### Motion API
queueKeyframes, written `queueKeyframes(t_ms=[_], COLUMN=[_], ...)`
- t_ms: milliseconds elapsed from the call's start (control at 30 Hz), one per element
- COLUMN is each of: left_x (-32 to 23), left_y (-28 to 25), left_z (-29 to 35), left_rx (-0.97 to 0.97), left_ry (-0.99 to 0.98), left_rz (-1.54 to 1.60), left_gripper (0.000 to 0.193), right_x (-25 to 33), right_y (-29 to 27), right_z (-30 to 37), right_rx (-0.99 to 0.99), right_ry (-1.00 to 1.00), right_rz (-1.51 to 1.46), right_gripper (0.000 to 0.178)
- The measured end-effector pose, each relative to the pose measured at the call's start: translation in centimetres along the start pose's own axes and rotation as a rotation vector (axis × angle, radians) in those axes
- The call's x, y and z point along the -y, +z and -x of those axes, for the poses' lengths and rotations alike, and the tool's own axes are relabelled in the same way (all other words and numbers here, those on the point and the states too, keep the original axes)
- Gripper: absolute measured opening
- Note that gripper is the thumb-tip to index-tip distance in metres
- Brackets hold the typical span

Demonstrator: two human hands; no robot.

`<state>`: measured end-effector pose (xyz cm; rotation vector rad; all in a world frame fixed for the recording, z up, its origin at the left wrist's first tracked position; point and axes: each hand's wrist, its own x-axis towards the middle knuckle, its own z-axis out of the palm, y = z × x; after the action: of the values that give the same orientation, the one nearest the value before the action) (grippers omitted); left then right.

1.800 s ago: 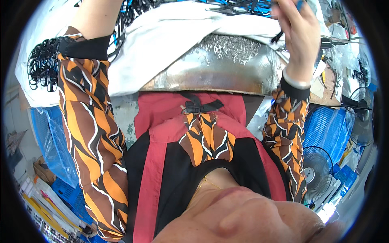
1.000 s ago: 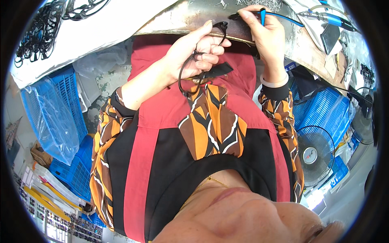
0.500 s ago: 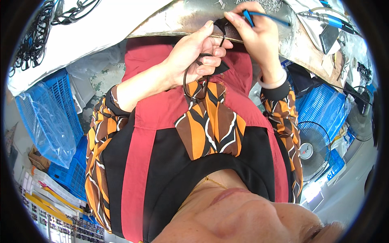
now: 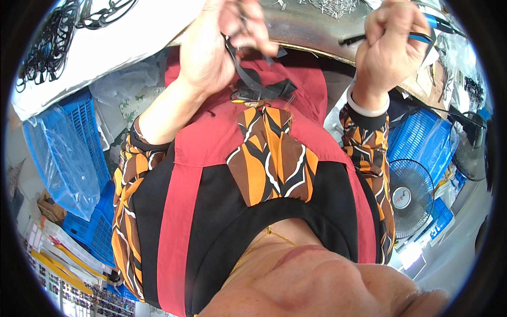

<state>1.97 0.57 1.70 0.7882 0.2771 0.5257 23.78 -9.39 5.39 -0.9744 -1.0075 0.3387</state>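
Observation:
My left hand (image 4: 208, 53) is raised over the near edge of the metal tray. Its fingers are smeared by motion, and a dark thin thing among them is too blurred to name. A black strip (image 4: 245, 74) runs from beside this hand down to my lap. On the right, my right hand (image 4: 393, 45) is closed round a slim black-and-blue piece (image 4: 353, 40). One black end of it sticks out to the left, and its blue part shows by the knuckles on the right.
Small metal pins (image 4: 332, 6) lie heaped on the metal tray (image 4: 296, 29). Black eyeglass frames (image 4: 50, 47) are piled on the white-covered table (image 4: 153, 26) at left. Blue crates (image 4: 84, 127) stand on both sides, with a fan (image 4: 409, 198) at lower right.
My hands, close together before, have moved apart: left hand up and left, right hand to the right with the black-and-blue piece. The looped black thing below my left hand no longer shows there.

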Motion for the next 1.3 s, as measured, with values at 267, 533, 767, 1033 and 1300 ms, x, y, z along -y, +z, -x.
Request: queueKeyframes(t_ms=[267,533,767,1033,1300], left_x=[4.6,4.1,3.3,3.3,5.4], left_y=[-2.7,-3.1,-3.0,-2.0,-2.5], left_z=[-0.6,0.1,0.3,-0.4,-0.2], left_rx=[-0.029,-0.038,-0.019,0.104,0.073], left_ry=[0.819,0.831,0.719,0.782,0.925], left_rz=[-0.809,-1.004,-0.980,-1.096,-1.029], left_gripper=[0.046,0.063,0.059,0.053,0.055], right_x=[-4.7,-3.5,-5.9,-3.9,-4.2], right_y=[-0.1,-1.3,-0.7,-1.3,-0.1], right_z=[2.6,1.4,1.2,-2.6,-3.4], right_rx=[0.119,0.217,0.050,0.416,0.485], right_ry=[0.042,0.741,0.644,0.461,0.402], right_rz=[0.566,0.377,0.137,0.625,0.721], right_gripper=[0.013,0.012,0.014,0.010,0.011])
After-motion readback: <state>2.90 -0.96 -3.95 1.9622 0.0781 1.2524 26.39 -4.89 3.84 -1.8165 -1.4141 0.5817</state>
